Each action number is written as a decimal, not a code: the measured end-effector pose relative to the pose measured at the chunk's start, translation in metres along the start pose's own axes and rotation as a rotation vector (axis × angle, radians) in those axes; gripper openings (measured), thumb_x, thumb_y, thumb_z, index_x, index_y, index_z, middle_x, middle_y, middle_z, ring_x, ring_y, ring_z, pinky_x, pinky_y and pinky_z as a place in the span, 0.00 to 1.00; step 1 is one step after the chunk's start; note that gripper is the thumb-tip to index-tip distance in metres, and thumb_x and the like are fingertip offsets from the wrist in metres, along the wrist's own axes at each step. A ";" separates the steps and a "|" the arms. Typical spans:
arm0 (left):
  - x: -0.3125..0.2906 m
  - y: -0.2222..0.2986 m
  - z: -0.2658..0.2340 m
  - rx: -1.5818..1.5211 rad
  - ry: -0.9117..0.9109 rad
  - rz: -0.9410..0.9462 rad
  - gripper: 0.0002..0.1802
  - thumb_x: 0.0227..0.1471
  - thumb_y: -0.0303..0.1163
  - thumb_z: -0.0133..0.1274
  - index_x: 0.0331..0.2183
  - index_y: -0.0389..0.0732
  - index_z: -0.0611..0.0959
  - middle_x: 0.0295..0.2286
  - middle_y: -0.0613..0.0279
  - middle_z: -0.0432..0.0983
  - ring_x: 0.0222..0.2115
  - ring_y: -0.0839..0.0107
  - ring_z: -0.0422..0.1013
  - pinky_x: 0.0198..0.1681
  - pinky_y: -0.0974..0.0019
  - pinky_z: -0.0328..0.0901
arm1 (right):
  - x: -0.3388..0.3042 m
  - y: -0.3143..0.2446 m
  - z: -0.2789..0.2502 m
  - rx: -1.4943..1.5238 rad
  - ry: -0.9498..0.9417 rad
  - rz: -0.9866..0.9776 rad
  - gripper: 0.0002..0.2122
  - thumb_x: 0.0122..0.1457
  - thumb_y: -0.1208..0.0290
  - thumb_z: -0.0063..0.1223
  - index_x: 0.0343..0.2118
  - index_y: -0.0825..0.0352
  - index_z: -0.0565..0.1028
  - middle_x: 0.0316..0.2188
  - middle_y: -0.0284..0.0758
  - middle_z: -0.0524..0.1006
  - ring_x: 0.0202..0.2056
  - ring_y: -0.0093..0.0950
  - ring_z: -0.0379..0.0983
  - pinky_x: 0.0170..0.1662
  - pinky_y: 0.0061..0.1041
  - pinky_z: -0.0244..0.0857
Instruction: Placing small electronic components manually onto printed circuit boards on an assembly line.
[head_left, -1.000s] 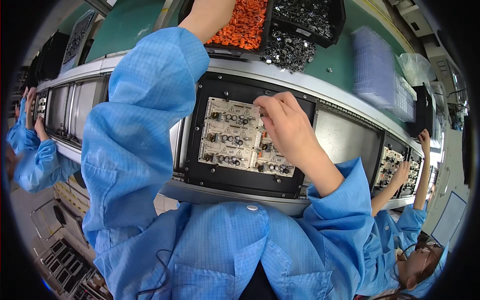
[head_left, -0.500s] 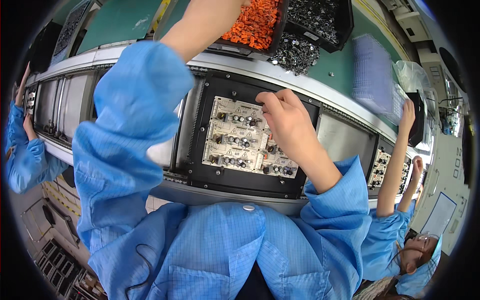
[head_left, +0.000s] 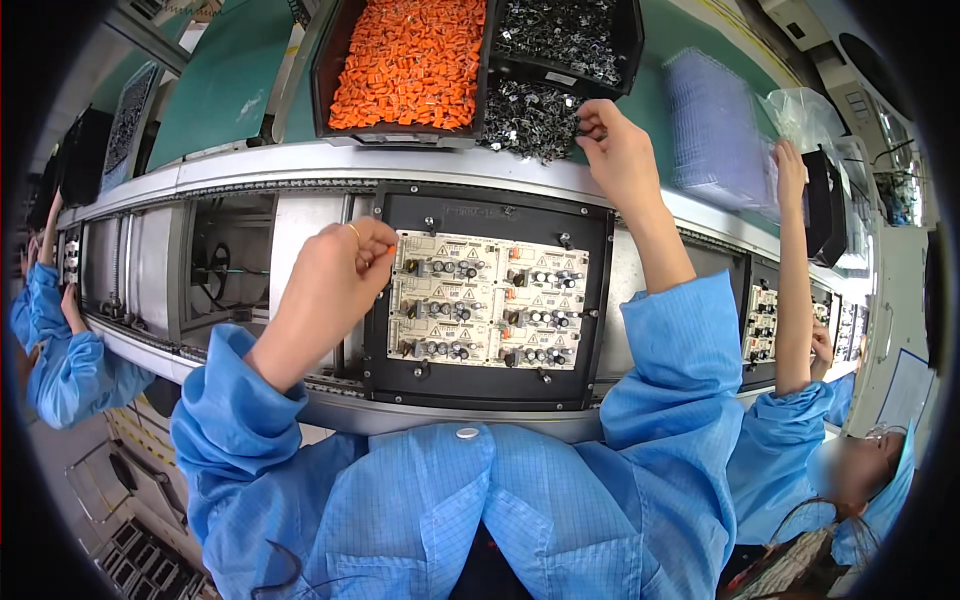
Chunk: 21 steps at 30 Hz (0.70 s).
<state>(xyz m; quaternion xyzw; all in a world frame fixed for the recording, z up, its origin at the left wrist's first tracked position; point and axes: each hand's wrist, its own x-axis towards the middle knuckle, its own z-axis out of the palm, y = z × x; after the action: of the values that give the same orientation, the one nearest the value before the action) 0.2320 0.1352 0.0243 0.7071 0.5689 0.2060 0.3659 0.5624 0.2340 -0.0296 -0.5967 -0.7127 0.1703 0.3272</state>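
Observation:
My left hand (head_left: pixel 335 285) is at the left edge of the circuit board panel (head_left: pixel 490 300), its fingertips pinched on a small orange part (head_left: pixel 390 250). The cream panel lies in a black carrier frame (head_left: pixel 480 385) and bears several capacitors and a few orange parts. Up at the right edge of a heap of small black-and-silver parts (head_left: pixel 530 122), my right hand (head_left: pixel 625 155) has thumb and fingers closed together. Whatever sits between those fingertips is too small to make out.
Beyond the conveyor rail (head_left: pixel 250 165) stand a black bin of orange parts (head_left: pixel 405 65) and a black bin of dark metal parts (head_left: pixel 560 40). Clear plastic trays (head_left: pixel 715 130) are stacked to their right. A co-worker's arm (head_left: pixel 793 290) reaches over the line at right; another person (head_left: pixel 75 335) works far left.
My left hand has come back from the orange bin to the panel's left edge with an orange part. The right hand has moved from above the panel up to the metal parts heap.

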 end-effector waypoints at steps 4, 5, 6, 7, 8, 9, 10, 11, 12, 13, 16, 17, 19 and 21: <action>-0.003 0.003 0.008 0.039 0.004 -0.025 0.09 0.48 0.21 0.58 0.36 0.32 0.82 0.26 0.53 0.78 0.28 0.67 0.75 0.32 0.68 0.69 | -0.002 0.005 0.005 -0.024 0.029 -0.028 0.14 0.51 0.85 0.57 0.42 0.67 0.73 0.33 0.37 0.79 0.35 0.27 0.77 0.38 0.24 0.72; -0.002 0.004 0.009 0.053 0.013 0.003 0.09 0.48 0.21 0.58 0.35 0.32 0.82 0.26 0.52 0.78 0.28 0.64 0.75 0.32 0.66 0.70 | -0.002 0.007 0.003 -0.082 0.037 -0.049 0.14 0.52 0.85 0.57 0.42 0.67 0.73 0.33 0.37 0.79 0.34 0.27 0.77 0.38 0.24 0.72; -0.002 0.005 0.007 0.077 0.021 0.029 0.09 0.48 0.22 0.58 0.35 0.32 0.82 0.26 0.51 0.77 0.28 0.60 0.75 0.32 0.64 0.70 | -0.004 0.006 0.002 -0.131 0.047 -0.067 0.14 0.52 0.84 0.56 0.42 0.68 0.74 0.32 0.36 0.78 0.34 0.28 0.77 0.38 0.24 0.72; -0.001 0.003 0.007 0.094 0.017 0.021 0.09 0.48 0.22 0.58 0.35 0.32 0.82 0.26 0.51 0.77 0.28 0.60 0.75 0.32 0.64 0.70 | -0.005 0.005 0.001 -0.180 0.058 -0.085 0.13 0.52 0.84 0.56 0.42 0.68 0.74 0.32 0.36 0.78 0.34 0.28 0.77 0.38 0.24 0.72; 0.002 0.000 0.010 0.107 0.024 0.074 0.08 0.48 0.22 0.58 0.34 0.32 0.82 0.26 0.51 0.78 0.29 0.58 0.75 0.34 0.62 0.70 | -0.006 0.006 -0.002 -0.211 0.063 -0.100 0.12 0.53 0.83 0.55 0.42 0.68 0.75 0.31 0.37 0.78 0.33 0.29 0.77 0.38 0.23 0.72; 0.004 -0.001 0.011 0.120 0.030 0.128 0.08 0.47 0.22 0.58 0.33 0.33 0.82 0.27 0.52 0.78 0.30 0.56 0.74 0.35 0.60 0.70 | -0.007 0.008 -0.004 -0.196 0.065 -0.098 0.12 0.53 0.83 0.55 0.42 0.68 0.75 0.31 0.37 0.78 0.33 0.29 0.77 0.38 0.23 0.72; 0.006 -0.001 0.010 0.162 0.029 0.167 0.07 0.46 0.22 0.58 0.32 0.34 0.82 0.27 0.52 0.78 0.32 0.53 0.72 0.37 0.58 0.69 | -0.007 0.010 -0.005 -0.168 0.053 -0.097 0.12 0.53 0.82 0.54 0.42 0.68 0.76 0.32 0.37 0.78 0.33 0.28 0.77 0.39 0.23 0.71; 0.009 -0.002 0.009 0.172 0.028 0.164 0.07 0.46 0.22 0.58 0.32 0.34 0.82 0.27 0.52 0.78 0.32 0.53 0.72 0.37 0.58 0.69 | -0.007 0.013 -0.008 -0.145 0.041 -0.097 0.12 0.54 0.82 0.54 0.42 0.68 0.76 0.32 0.36 0.78 0.34 0.27 0.77 0.39 0.23 0.71; 0.011 -0.003 0.009 0.211 0.021 0.197 0.06 0.46 0.22 0.59 0.31 0.34 0.82 0.27 0.53 0.77 0.32 0.54 0.72 0.37 0.58 0.68 | -0.007 0.013 -0.009 -0.123 0.030 -0.096 0.12 0.54 0.82 0.54 0.43 0.68 0.77 0.32 0.36 0.78 0.34 0.26 0.77 0.39 0.22 0.71; 0.014 -0.004 0.009 0.246 0.012 0.232 0.06 0.46 0.22 0.59 0.31 0.34 0.81 0.26 0.53 0.77 0.32 0.54 0.71 0.38 0.58 0.68 | -0.007 0.010 -0.012 -0.118 0.031 -0.094 0.12 0.54 0.82 0.54 0.43 0.68 0.77 0.32 0.36 0.78 0.34 0.26 0.77 0.39 0.22 0.71; 0.023 0.000 0.010 0.293 -0.009 0.279 0.06 0.45 0.22 0.59 0.30 0.35 0.82 0.26 0.54 0.76 0.32 0.55 0.71 0.37 0.59 0.67 | -0.012 -0.004 -0.027 0.137 0.009 0.111 0.10 0.57 0.80 0.54 0.42 0.71 0.77 0.34 0.34 0.79 0.35 0.22 0.76 0.41 0.22 0.71; 0.026 0.002 0.011 0.302 -0.018 0.292 0.06 0.45 0.22 0.60 0.30 0.35 0.82 0.25 0.55 0.76 0.32 0.56 0.71 0.37 0.59 0.67 | -0.014 -0.005 -0.033 0.139 0.013 0.118 0.10 0.57 0.80 0.54 0.42 0.71 0.77 0.34 0.34 0.79 0.35 0.22 0.76 0.41 0.22 0.71; 0.028 0.002 0.013 0.317 -0.025 0.298 0.06 0.45 0.23 0.60 0.30 0.34 0.82 0.24 0.56 0.76 0.32 0.58 0.71 0.36 0.60 0.67 | -0.017 -0.007 -0.040 0.463 -0.057 0.255 0.09 0.58 0.80 0.54 0.42 0.73 0.77 0.35 0.33 0.79 0.36 0.21 0.76 0.43 0.22 0.70; 0.030 0.002 0.015 0.349 -0.034 0.316 0.05 0.45 0.23 0.60 0.30 0.35 0.82 0.25 0.55 0.76 0.32 0.57 0.71 0.36 0.59 0.67 | -0.021 -0.011 -0.048 0.627 -0.090 0.325 0.09 0.58 0.80 0.54 0.41 0.74 0.77 0.36 0.33 0.79 0.37 0.21 0.75 0.43 0.21 0.70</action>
<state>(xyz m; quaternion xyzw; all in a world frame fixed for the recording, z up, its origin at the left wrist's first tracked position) 0.2519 0.1599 0.0123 0.8434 0.4718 0.1474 0.2105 0.5875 0.2041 0.0069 -0.5647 -0.5354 0.4567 0.4312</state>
